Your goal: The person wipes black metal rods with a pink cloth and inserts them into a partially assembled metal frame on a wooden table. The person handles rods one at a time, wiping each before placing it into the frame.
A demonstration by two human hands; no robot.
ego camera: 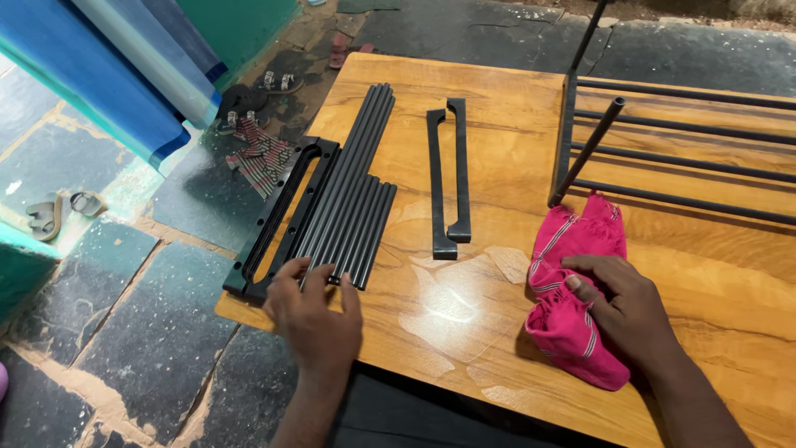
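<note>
Wooden tabletop (497, 149) over dark stone floor. Left hand (315, 315), fingers spread, touching black rods (352, 182) lower-left of centre; right hand (626, 311) pressing flat on pink cloth (572, 282), lower right. Best sliding rods evenly, w/ ends aligned.

1. The metal rack (680, 141) runs off the right edge, so its far side is unseen.
2. The right hand (618, 311) covers part of the pink cloth (572, 282).
3. The left hand (313, 311) hides the near ends of some black rods (352, 182).
4. The wooden table (497, 332) is cut off at the bottom and right edges.
</note>
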